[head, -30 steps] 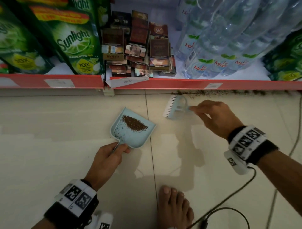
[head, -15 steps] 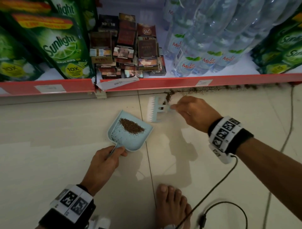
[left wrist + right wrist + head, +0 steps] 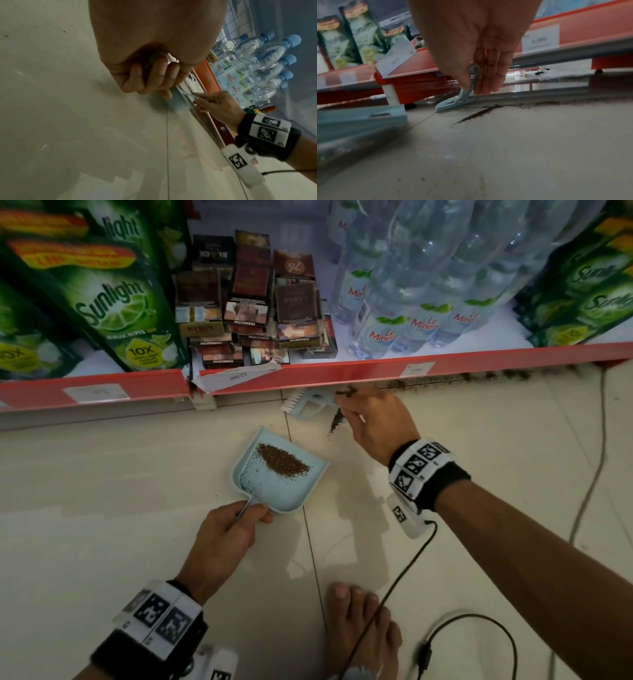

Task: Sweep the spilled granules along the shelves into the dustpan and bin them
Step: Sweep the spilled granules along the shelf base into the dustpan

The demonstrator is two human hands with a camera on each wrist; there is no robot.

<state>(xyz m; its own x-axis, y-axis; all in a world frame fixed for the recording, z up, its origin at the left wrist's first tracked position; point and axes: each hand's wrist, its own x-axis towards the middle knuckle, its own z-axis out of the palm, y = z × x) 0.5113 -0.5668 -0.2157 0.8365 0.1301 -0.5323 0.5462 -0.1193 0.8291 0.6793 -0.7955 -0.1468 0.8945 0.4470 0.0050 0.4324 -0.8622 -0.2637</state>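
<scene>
A light blue dustpan [image 3: 286, 491] lies on the tiled floor with a heap of brown granules [image 3: 281, 462] in it. My left hand [image 3: 228, 534] grips its handle at the near end. My right hand [image 3: 371, 419] holds a small light blue brush [image 3: 306, 406] by its handle, bristles to the left, under the red shelf edge [image 3: 342, 373]. A short streak of granules [image 3: 336, 421] lies on the floor beside the right hand, and more granules [image 3: 479, 378] run along the shelf base to the right. In the right wrist view the brush [image 3: 453, 104] touches the floor beside the streak [image 3: 476, 115].
The shelf holds green detergent pouches [image 3: 116, 313], stacked cigarette packs [image 3: 253, 313] and water bottles [image 3: 411, 313]. A bare foot [image 3: 356, 628] stands near the front, with a black cable [image 3: 404, 577] over it. A thin cord [image 3: 596, 474] runs down the floor at the right.
The right hand has carried the brush left and back under the shelf edge, dragging a streak of granules out onto the floor. The dustpan and left hand have hardly moved.
</scene>
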